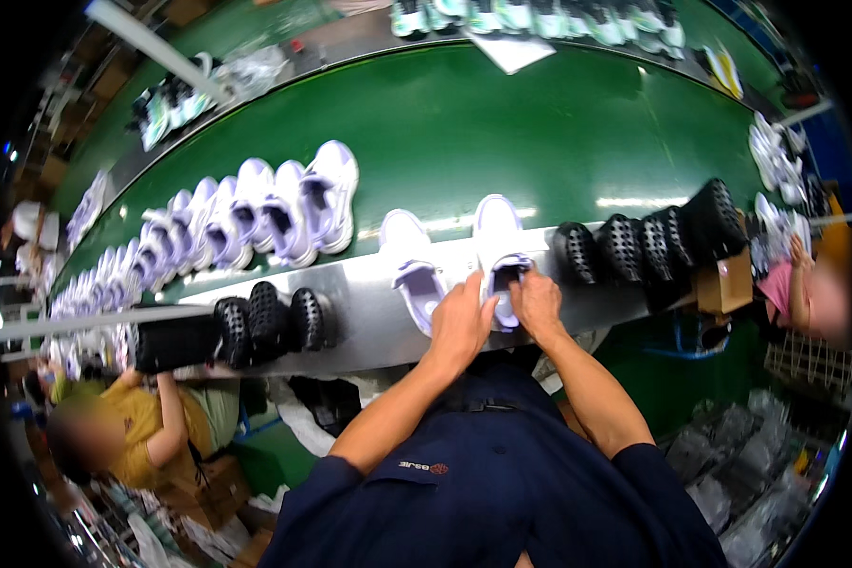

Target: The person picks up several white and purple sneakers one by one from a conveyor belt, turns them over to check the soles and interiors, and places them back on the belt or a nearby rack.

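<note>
Directly in front of me, two white-and-lavender sneakers stand side by side at the bench edge, toes pointing away. My left hand grips the near left rim of the right-hand sneaker with closed fingers. On the opposite side of its opening, my right hand has its fingers curled over the collar, the tips partly hidden in the dark inside. The left-hand sneaker stands just beside my left hand, untouched.
A long row of similar sneakers runs along the green surface at left. Black knobbed pieces lie on the metal ledge at left, with more black knobbed pieces at right. A person in yellow works at left; another person's arm shows far right.
</note>
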A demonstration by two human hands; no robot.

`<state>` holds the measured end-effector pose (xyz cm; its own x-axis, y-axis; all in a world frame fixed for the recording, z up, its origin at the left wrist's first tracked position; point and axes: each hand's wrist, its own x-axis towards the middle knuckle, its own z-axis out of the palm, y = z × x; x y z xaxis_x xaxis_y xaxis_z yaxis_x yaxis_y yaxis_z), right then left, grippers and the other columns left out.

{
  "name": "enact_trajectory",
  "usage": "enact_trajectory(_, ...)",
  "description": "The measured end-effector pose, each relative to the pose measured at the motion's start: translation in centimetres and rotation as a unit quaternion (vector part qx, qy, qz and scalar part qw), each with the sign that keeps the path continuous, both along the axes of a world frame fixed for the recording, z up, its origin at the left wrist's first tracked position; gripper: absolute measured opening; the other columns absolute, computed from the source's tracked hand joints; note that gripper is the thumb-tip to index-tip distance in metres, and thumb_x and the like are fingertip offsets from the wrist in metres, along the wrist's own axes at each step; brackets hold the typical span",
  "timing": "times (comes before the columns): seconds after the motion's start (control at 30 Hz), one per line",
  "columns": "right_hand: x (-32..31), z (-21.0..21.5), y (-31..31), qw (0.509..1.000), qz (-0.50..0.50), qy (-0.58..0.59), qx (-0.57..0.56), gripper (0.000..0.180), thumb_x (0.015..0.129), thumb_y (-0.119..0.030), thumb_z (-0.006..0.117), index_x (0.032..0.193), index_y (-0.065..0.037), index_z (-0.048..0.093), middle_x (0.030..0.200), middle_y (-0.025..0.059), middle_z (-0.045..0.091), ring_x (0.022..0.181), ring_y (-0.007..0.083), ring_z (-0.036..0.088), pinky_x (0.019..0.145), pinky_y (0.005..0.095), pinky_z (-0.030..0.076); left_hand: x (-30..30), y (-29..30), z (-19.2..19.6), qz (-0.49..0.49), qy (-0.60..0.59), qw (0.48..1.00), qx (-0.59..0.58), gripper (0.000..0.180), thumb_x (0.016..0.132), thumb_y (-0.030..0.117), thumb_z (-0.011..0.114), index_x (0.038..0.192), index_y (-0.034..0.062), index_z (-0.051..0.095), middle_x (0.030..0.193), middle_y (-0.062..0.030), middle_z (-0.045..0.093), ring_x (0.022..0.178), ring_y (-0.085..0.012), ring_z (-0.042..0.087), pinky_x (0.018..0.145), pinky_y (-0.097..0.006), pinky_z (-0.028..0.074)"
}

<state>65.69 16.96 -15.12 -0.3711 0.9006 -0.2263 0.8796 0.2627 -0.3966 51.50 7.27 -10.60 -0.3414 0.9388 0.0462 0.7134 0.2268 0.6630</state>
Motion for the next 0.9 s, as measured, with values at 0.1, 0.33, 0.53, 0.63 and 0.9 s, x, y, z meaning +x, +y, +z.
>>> enact_trajectory(0.1,0.3,-0.4,0.0,1.0,0.01,-0.009,0.006,0.048,0.086,-0.027,0.065,0.119,0.008,0.057,0.085,0.0266,0.069,0.08,0.0443,0.068,0.075,0.0526,0.054,-2.4,-5.9,0.4,0.115,0.057,0.992,-0.02,0.064,0.083,0.029,0.076,0.134,-0.0011,0.051,0.093,-0.0198,0.064,0.089,-0.0412,0.062,0.074,-0.048,0.052)
enact_trajectory(0.33,-1.9,0.0,-1.2,0.998,0.048,-0.016,-0.042,0.054,0.086,-0.038,0.067,0.117,0.006,0.058,0.09,0.0293,0.069,0.087,0.0473,0.067,0.08,0.0541,0.052,-6.0,-3.2,-4.9,0.095,-0.087,0.991,0.029,0.044,0.084,0.013,0.069,0.123,-0.0044,0.059,0.112,-0.0258,0.061,0.104,-0.0431,0.058,0.092,-0.047,0.048)
enact_trajectory(0.53,0.4,7.8,-1.5,0.968,0.069,0.061,-0.234,0.034,0.088,-0.027,0.072,0.093,0.006,0.064,0.076,0.0182,0.069,0.058,0.0212,0.067,0.055,0.0341,0.052,-11.2,-11.9,5.5,0.161,0.014,0.983,0.084,0.016,0.092,0.012,0.063,0.102,-0.0001,0.069,0.095,-0.0178,0.068,0.084,-0.0362,0.065,0.076,-0.043,0.052)
enact_trajectory(0.63,-0.7,11.4,-2.6,0.948,-0.007,0.132,-0.289,0.024,0.091,-0.019,0.069,0.095,0.004,0.064,0.074,0.0115,0.069,0.058,0.0133,0.063,0.052,0.0276,0.049,-18.1,-18.6,7.4,0.324,0.221,0.914,0.101,0.01,0.092,0.009,0.06,0.092,0.0012,0.066,0.086,-0.014,0.062,0.083,-0.0332,0.061,0.074,-0.044,0.05)
enact_trajectory(0.9,-7.4,12.2,-5.8,0.921,0.07,0.15,-0.353,0.019,0.094,-0.016,0.066,0.098,0.003,0.063,0.075,0.0079,0.068,0.06,0.0108,0.062,0.053,0.0249,0.049,-32.6,-30.0,-1.1,0.41,0.294,0.861,-0.067,0.039,0.08,0.021,0.078,0.112,0.0017,0.067,0.106,-0.0149,0.064,0.1,-0.0376,0.06,0.091,-0.046,0.049)
